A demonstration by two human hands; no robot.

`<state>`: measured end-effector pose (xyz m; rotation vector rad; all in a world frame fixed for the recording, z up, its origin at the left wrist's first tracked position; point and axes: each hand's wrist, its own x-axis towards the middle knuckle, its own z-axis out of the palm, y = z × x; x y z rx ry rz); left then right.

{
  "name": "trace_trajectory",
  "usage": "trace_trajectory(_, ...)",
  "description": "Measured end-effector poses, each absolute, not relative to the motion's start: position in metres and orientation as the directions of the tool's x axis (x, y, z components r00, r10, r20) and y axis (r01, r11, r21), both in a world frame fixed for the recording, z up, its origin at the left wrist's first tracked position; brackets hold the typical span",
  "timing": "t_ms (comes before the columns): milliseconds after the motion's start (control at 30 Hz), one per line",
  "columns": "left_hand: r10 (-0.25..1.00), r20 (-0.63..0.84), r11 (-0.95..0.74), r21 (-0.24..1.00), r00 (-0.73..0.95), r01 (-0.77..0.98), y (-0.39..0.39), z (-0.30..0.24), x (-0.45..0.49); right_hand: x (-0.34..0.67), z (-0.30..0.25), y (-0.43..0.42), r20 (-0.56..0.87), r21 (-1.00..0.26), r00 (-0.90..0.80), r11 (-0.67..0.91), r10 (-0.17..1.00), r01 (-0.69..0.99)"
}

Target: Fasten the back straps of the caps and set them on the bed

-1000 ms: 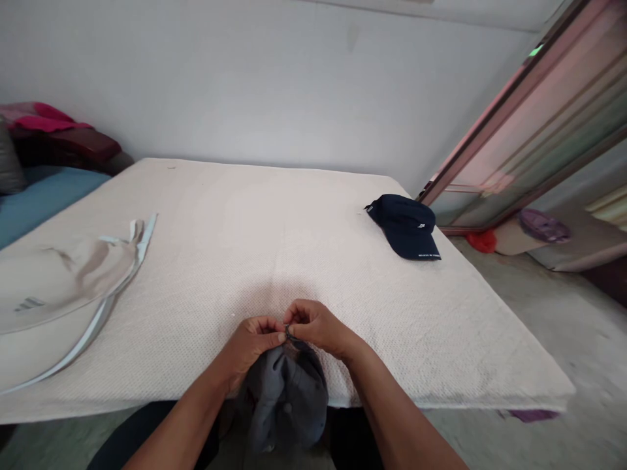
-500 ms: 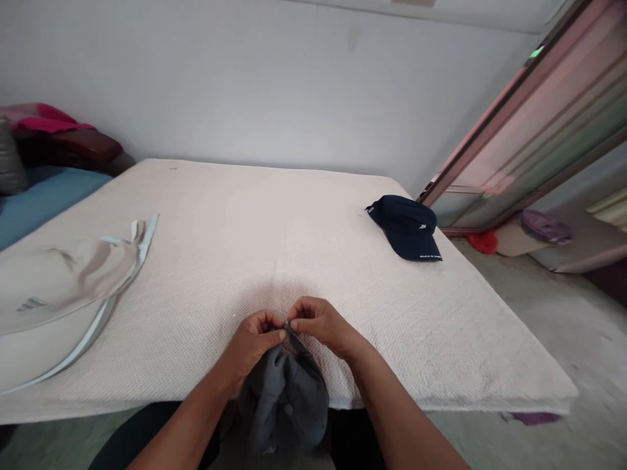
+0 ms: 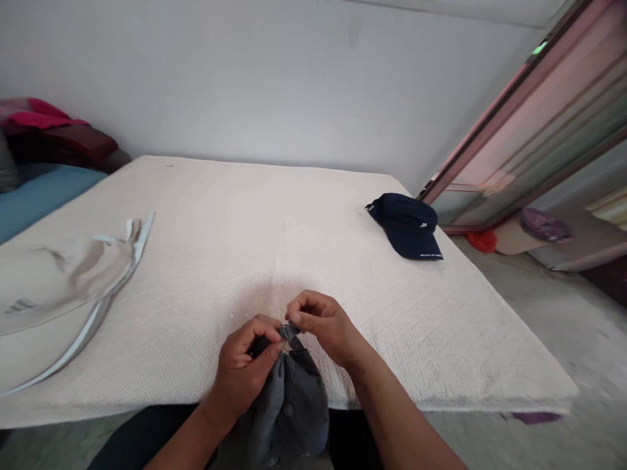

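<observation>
A dark grey cap [image 3: 294, 405] hangs below my two hands at the near edge of the covered table, partly over my lap. Its back strap with a small metal buckle [image 3: 287, 332] is stretched between them. My left hand [image 3: 249, 359] pinches the strap at the buckle's left side, thumb against the fingers. On the other side, my right hand [image 3: 318, 325] has thumb and fingertips closed on the strap's end. The cap's brim is not visible.
A navy cap [image 3: 409, 225] lies at the table's right side. To the left rests a beige cap [image 3: 53, 281] with a pale rim. White textured cloth [image 3: 230, 215] covers the table, which stands against a wall. A sliding door frame [image 3: 509, 98] rises at right.
My left hand has turned and shifted slightly left and down, my right hand a little right. The strap and buckle now show between them, where the fingers nearly met before.
</observation>
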<state>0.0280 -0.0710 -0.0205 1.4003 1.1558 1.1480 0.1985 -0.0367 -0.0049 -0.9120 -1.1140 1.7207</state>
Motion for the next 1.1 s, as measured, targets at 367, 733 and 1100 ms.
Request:
trace_trajectory(367,0.968,-0.231,0.243,0.961,0.099,-0.132,-0.061,-0.024,0.034,0.195,-0.004,-0.038,-0.146,-0.963,-0.259,-0.198,0.955,-0.185)
trace_trajectory(733,0.943,-0.328,0.331,0.922,0.048,-0.199,-0.058,-0.038,0.038,0.196,-0.014,-0.034,-0.239,-0.971,-0.223,-0.230,0.945,0.068)
trace_trajectory(1100,0.988,-0.154,0.154,0.987,0.003,0.043,-0.061,-0.038,0.035,0.192,-0.016,-0.034,-0.204,-0.961,-0.185,-0.160,0.961,0.226)
